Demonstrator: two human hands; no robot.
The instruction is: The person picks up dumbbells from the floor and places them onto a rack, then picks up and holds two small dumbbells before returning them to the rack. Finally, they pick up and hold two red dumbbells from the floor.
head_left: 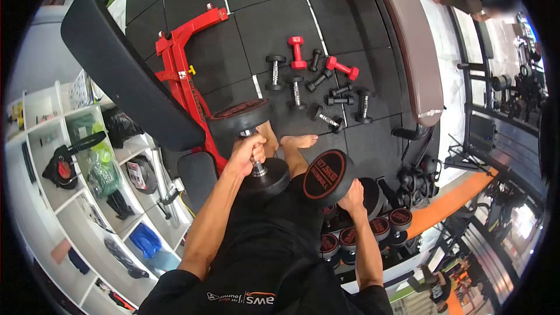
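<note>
While gripping both dumbbells tight, left hand [249, 151] and right hand [352, 195] mid-frame, keeping wrists stacked, not drifting toward bench [125, 73] upper left.

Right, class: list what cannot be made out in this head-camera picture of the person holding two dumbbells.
Head view only:
- Right hand: fingers hidden behind its dumbbell.
- Left hand covers the handle of the left dumbbell.
- Plate lettering: too small to read surely.
- Feet: partly hidden by the left dumbbell.
- Shelf contents: warped, unclear.
</note>
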